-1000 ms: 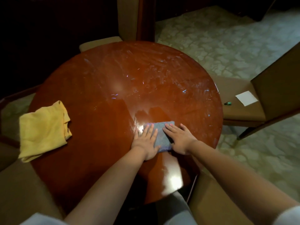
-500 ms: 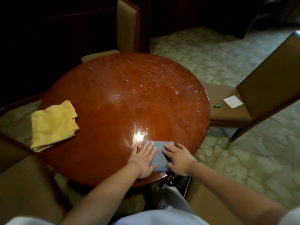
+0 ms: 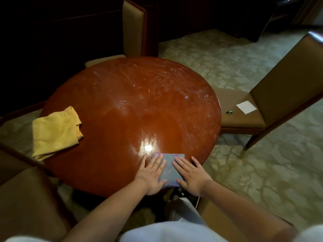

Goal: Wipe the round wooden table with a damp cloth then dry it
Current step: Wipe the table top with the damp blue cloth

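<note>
The round wooden table (image 3: 122, 110) is glossy red-brown, with pale wet streaks across its far half. A folded grey-blue cloth (image 3: 169, 168) lies flat at the table's near edge. My left hand (image 3: 152, 175) presses on the cloth's left part with straight fingers. My right hand (image 3: 192, 175) presses on its right part the same way. A crumpled yellow cloth (image 3: 56, 131) lies on the table's left edge, partly overhanging it, well away from both hands.
Brown padded chairs stand around the table: one at the back (image 3: 132, 27), one at the right (image 3: 279, 88) with a white paper (image 3: 246, 106) and a small green object (image 3: 229, 112) on its seat, one at the near left (image 3: 26, 198). Patterned carpet covers the floor.
Both hands have drawn the grey-blue cloth toward me, from nearer the table's middle to its near edge. The view has pulled back and tilted up.
</note>
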`<state>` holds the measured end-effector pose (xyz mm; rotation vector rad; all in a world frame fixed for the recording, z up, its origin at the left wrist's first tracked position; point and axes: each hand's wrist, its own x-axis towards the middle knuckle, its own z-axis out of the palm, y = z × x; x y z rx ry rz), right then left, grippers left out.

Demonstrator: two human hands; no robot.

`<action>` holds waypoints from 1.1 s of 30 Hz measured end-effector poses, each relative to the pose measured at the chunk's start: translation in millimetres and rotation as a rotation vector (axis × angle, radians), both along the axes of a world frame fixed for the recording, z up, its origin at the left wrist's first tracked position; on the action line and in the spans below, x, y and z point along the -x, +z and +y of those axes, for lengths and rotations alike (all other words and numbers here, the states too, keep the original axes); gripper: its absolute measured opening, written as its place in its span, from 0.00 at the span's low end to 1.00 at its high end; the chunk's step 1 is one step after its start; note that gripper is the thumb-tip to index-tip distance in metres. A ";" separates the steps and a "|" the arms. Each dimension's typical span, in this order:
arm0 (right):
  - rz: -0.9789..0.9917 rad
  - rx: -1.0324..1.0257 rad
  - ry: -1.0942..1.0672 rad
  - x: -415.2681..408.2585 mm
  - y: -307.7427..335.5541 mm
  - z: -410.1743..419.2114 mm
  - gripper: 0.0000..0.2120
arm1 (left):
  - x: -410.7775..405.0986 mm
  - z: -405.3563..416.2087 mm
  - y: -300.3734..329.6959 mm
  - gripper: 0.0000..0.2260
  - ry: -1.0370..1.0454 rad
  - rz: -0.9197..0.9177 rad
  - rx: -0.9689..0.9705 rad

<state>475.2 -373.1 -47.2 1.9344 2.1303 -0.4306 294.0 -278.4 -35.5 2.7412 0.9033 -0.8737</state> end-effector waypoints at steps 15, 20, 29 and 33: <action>-0.031 0.070 -0.037 16.3 -2.2 -1.3 0.36 | 16.2 0.1 -1.0 0.33 -0.032 -0.014 -0.013; -0.034 0.103 0.004 39.9 -6.1 -1.3 0.36 | 42.5 0.5 3.3 0.33 -0.019 0.033 -0.008; 0.002 -0.016 0.021 7.3 -2.6 -3.2 0.34 | 21.8 -0.6 0.6 0.34 -0.026 0.016 0.001; -0.007 -0.038 0.019 -27.1 -2.3 -6.3 0.33 | -14.2 -1.1 -1.9 0.33 -0.013 -0.029 0.029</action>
